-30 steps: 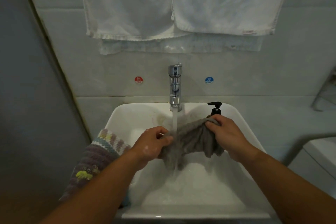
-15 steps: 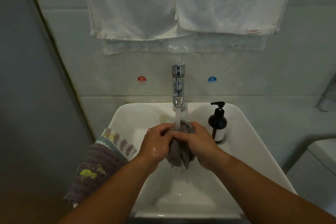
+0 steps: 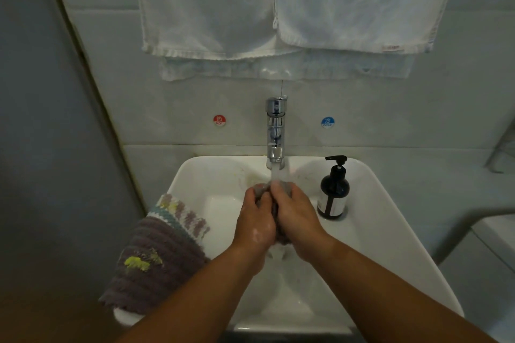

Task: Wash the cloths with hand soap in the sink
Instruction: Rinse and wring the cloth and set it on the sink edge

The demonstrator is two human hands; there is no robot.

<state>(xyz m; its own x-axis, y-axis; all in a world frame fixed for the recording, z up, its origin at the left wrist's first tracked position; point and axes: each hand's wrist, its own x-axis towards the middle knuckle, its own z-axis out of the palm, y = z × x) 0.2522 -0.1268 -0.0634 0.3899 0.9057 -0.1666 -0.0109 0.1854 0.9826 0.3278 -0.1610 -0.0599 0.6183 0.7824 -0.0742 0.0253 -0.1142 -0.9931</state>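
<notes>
Both hands met over the basin of the white sink [image 3: 390, 220], directly under the chrome tap [image 3: 276, 133]. Your left hand [image 3: 256, 220] and right hand [image 3: 296, 217] were pressed side by side, with the fingers of each curled round the grey cloth [image 3: 261, 189]. The cloth was bunched into a tight wad between your palms. Only a little of it showed, at the top by your fingertips and in the seam between the hands. The water stream [image 3: 276, 174] ran from the spout and landed on the top of the wad and on your fingertips. Pale wet or soapy patches sat on the back of the left hand, and I could not tell which they were.

A dark pump bottle [image 3: 333, 192] stood upright on the right side of the sink, just beside your right hand but apart from it. A knitted cloth [image 3: 158, 256], purple with pale stripes and a yellow mark, lay draped over the sink's left rim, near your left forearm. Two white towels [image 3: 209, 3] hung on the wall above the tap. A red HOT sticker [image 3: 219, 120] was left of the tap and a blue COLD sticker [image 3: 327, 122] right of it.
</notes>
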